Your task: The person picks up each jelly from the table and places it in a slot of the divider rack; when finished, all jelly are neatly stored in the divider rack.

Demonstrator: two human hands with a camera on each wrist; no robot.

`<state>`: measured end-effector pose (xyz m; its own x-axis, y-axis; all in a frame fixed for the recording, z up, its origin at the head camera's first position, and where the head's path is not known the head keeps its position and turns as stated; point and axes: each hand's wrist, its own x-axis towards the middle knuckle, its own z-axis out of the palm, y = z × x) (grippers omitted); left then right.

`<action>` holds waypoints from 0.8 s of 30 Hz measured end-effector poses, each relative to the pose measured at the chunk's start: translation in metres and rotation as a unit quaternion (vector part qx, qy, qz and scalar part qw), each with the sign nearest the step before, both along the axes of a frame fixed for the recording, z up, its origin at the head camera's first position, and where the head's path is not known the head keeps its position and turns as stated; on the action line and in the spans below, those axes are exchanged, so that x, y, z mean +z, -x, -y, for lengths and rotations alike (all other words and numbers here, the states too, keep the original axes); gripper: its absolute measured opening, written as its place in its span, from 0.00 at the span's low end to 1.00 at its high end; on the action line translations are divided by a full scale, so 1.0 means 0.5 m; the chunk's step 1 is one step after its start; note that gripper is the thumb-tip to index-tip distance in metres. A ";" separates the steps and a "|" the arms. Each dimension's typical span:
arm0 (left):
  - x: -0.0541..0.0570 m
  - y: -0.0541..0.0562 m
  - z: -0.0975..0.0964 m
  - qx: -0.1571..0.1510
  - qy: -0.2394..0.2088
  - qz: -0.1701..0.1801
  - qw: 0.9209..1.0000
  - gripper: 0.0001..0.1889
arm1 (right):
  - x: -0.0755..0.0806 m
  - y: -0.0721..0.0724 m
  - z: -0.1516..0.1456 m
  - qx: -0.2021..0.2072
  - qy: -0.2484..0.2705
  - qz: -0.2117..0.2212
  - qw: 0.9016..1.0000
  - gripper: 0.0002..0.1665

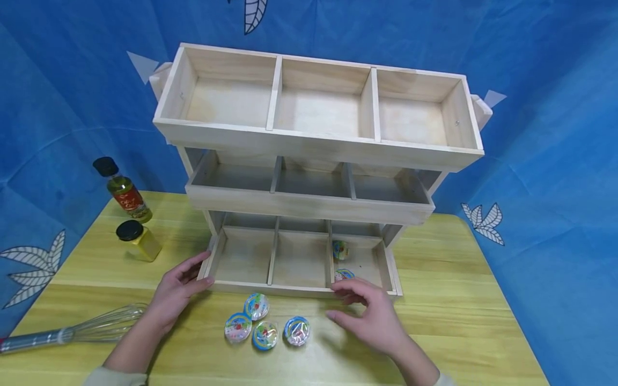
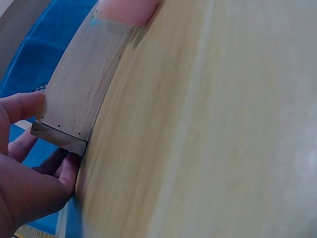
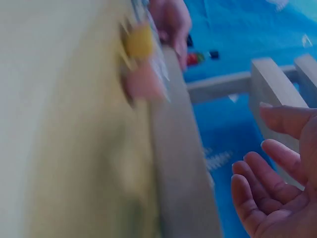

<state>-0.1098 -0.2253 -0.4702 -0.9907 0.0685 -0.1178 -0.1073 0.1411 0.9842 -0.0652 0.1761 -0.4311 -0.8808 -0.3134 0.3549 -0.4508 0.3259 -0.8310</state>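
Note:
A three-tier wooden rack (image 1: 309,206) stands upright, each tier split into three compartments. My left hand (image 1: 175,292) grips the front left corner of its bottom tier, thumb on the front panel (image 2: 81,74) and fingers round the side. My right hand (image 1: 369,316) is at the bottom tier's front right edge, fingers loosely bent and holding nothing. Just behind its fingertips, a small lidded jelly cup (image 1: 344,274) lies in the bottom right compartment, partly hidden by the front wall. Another jelly cup (image 1: 340,250) lies farther back there. Several more jelly cups (image 1: 265,335) lie on the table in front.
On the left stand an oil bottle (image 1: 127,193) with a black cap and a yellow jar (image 1: 140,241) with a black lid. A whisk (image 1: 72,333) lies beside my left forearm. Blue cloth (image 1: 545,161) hangs behind and beside the wooden table (image 1: 463,321).

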 end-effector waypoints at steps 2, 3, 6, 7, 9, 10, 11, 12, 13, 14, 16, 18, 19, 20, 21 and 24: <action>0.002 0.000 -0.001 0.000 0.000 0.001 1.000 0.35 | -0.017 -0.012 0.009 0.021 0.010 0.018 1.000 0.26; 0.003 0.000 -0.002 -0.001 -0.001 0.001 1.000 0.35 | -0.023 -0.017 0.015 0.030 0.013 0.021 0.999 0.26; 0.004 0.001 -0.003 -0.002 -0.004 0.001 1.000 0.35 | -0.040 -0.029 0.033 0.046 0.009 0.036 0.998 0.27; 0.005 0.001 -0.003 -0.002 -0.004 0.001 1.000 0.35 | -0.045 -0.032 0.038 0.049 0.008 0.044 0.998 0.27; 0.005 0.002 -0.003 -0.003 -0.006 0.001 1.000 0.35 | -0.056 -0.038 0.050 0.048 0.001 0.064 0.997 0.28; 0.005 0.002 -0.003 -0.004 -0.007 0.001 1.000 0.35 | -0.059 -0.040 0.055 0.045 -0.002 0.076 0.996 0.29; 0.005 0.003 -0.003 -0.004 -0.008 0.001 1.000 0.35 | -0.063 -0.043 0.060 0.043 0.000 0.088 0.995 0.29; 0.005 0.003 -0.003 -0.005 -0.008 0.000 1.000 0.35 | -0.066 -0.044 0.064 0.040 0.000 0.099 0.994 0.29; 0.005 0.003 -0.004 -0.006 -0.008 0.000 1.000 0.35 | -0.069 -0.045 0.069 0.037 0.002 0.110 0.993 0.29; 0.005 0.004 -0.003 -0.006 -0.009 0.000 1.000 0.35 | -0.071 -0.046 0.072 0.036 0.003 0.118 0.992 0.29; 0.006 0.004 -0.003 -0.005 -0.011 0.001 1.000 0.35 | -0.075 -0.044 0.078 0.042 0.007 0.128 0.991 0.30; 0.007 0.004 -0.002 -0.004 -0.011 0.001 1.000 0.35 | -0.079 -0.040 0.083 0.058 0.009 0.136 0.989 0.31; 0.007 0.004 -0.001 -0.003 -0.011 0.002 1.000 0.35 | -0.081 -0.037 0.084 0.069 0.008 0.138 0.988 0.32; 0.007 0.004 -0.001 -0.003 -0.011 0.001 1.000 0.35 | -0.083 -0.034 0.085 0.082 0.006 0.137 0.987 0.32; 0.008 0.004 -0.001 -0.003 -0.011 0.000 1.000 0.35 | -0.085 -0.031 0.085 0.094 0.003 0.139 0.986 0.33; 0.007 0.003 0.000 -0.003 -0.011 -0.001 1.000 0.35 | -0.090 -0.022 0.081 0.130 -0.006 0.139 0.982 0.34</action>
